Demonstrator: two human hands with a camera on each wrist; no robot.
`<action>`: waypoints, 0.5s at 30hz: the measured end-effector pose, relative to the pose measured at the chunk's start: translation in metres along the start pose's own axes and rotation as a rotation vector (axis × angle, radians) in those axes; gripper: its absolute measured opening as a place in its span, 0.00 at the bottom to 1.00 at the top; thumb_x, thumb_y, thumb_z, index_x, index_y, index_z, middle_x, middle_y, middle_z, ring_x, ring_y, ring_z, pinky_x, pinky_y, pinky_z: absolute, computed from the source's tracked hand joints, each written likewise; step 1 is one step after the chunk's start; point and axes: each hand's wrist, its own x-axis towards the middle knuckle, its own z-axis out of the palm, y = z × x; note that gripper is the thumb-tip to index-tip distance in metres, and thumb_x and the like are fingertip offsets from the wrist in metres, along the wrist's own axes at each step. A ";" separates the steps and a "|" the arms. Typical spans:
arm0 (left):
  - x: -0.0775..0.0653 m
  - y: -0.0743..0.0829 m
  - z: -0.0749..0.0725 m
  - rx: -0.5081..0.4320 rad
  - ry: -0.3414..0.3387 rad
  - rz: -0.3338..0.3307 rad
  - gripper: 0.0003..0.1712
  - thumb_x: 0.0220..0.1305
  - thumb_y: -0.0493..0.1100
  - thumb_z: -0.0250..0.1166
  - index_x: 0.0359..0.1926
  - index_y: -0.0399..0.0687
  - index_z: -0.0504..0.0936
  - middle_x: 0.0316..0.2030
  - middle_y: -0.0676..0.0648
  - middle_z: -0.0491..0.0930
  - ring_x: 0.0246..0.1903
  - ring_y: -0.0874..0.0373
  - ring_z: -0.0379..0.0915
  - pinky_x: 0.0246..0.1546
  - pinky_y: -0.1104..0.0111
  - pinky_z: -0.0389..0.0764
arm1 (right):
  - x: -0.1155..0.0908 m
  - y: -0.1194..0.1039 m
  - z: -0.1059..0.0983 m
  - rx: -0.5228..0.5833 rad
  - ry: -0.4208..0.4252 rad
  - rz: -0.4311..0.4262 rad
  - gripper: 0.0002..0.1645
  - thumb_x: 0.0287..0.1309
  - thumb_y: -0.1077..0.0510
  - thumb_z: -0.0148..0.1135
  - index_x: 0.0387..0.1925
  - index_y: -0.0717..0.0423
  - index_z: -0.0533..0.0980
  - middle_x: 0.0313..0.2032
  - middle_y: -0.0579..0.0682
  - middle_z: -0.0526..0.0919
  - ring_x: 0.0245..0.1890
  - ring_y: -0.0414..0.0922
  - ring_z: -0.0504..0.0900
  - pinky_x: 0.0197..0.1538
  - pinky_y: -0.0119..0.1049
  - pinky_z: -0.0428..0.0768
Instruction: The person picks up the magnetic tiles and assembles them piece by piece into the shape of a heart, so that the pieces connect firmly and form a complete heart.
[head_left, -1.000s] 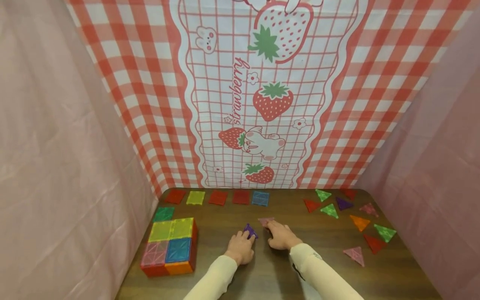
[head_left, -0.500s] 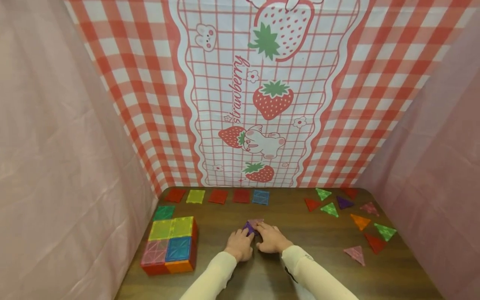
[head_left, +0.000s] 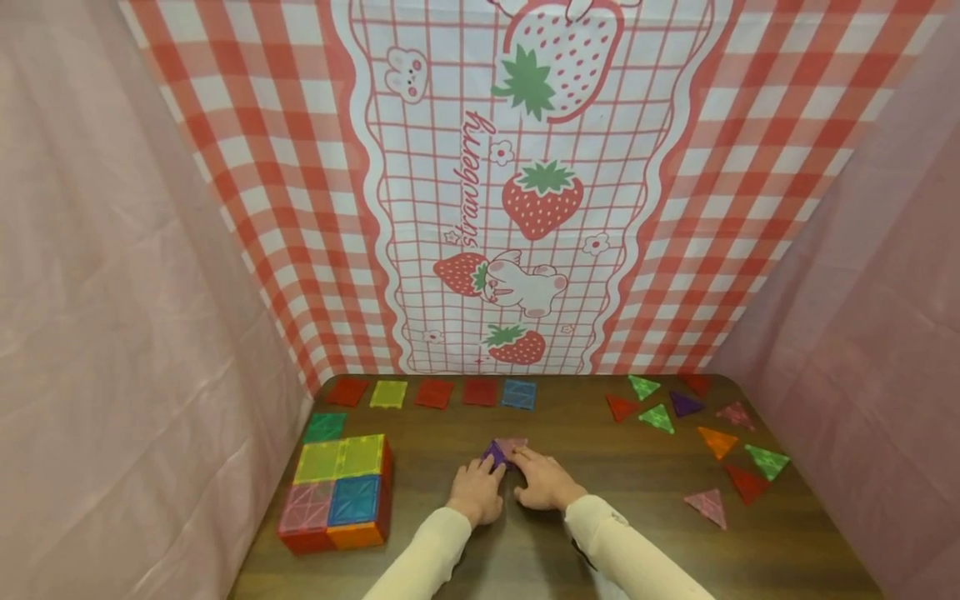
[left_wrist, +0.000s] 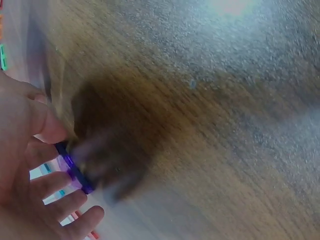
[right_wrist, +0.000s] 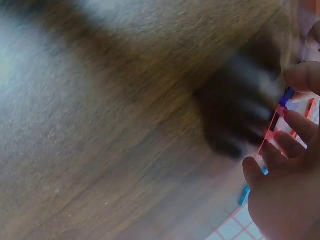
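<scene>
A purple triangular magnetic tile (head_left: 494,454) lies near the table's middle, with my left hand (head_left: 477,492) touching it by the fingertips. In the left wrist view its edge shows as a purple strip (left_wrist: 76,171) beside the extended fingers. A pink triangular tile (head_left: 513,446) lies against it on the right. My right hand (head_left: 545,479) rests its fingertips on this pink tile, fingers fairly straight. In the right wrist view the pink edge (right_wrist: 273,125) lines up with the purple one (right_wrist: 286,96). Fingers partly cover both tiles.
A block of coloured square tiles (head_left: 337,492) stands at the left on the brown table (head_left: 427,567). Several squares line the back edge, including a blue one (head_left: 519,394). Loose triangles lie at the right, among them an orange one (head_left: 717,442). A checked curtain (head_left: 277,208) hangs behind.
My right hand has slid the pink triangle leftward until it meets the purple one. The purple triangle has turned and shifted slightly left under my left hand. Over the last half second little moves.
</scene>
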 end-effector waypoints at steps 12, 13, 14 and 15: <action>0.001 0.002 -0.001 0.058 0.023 0.025 0.35 0.62 0.56 0.66 0.71 0.75 0.71 0.58 0.50 0.73 0.55 0.51 0.69 0.54 0.56 0.73 | 0.004 0.031 -0.012 0.117 0.152 0.063 0.41 0.57 0.56 0.62 0.73 0.58 0.65 0.74 0.65 0.63 0.74 0.65 0.61 0.67 0.70 0.64; 0.001 0.003 -0.001 0.056 0.029 0.023 0.35 0.61 0.56 0.66 0.71 0.75 0.71 0.57 0.50 0.74 0.55 0.51 0.69 0.54 0.56 0.73 | 0.006 0.038 -0.017 0.128 0.186 0.107 0.41 0.59 0.55 0.61 0.73 0.59 0.64 0.74 0.65 0.62 0.75 0.65 0.59 0.68 0.70 0.63; 0.001 0.003 -0.001 0.053 0.035 0.019 0.35 0.61 0.55 0.67 0.70 0.75 0.72 0.57 0.50 0.74 0.55 0.51 0.69 0.54 0.56 0.73 | 0.008 0.047 -0.023 0.128 0.216 0.154 0.41 0.60 0.55 0.61 0.73 0.61 0.64 0.74 0.66 0.61 0.75 0.65 0.59 0.68 0.70 0.63; 0.001 0.003 -0.001 0.047 0.039 0.014 0.35 0.61 0.55 0.67 0.70 0.75 0.72 0.57 0.50 0.74 0.55 0.50 0.69 0.54 0.56 0.73 | 0.009 0.056 -0.029 0.119 0.240 0.201 0.40 0.61 0.55 0.60 0.73 0.63 0.63 0.74 0.67 0.61 0.74 0.65 0.60 0.69 0.69 0.63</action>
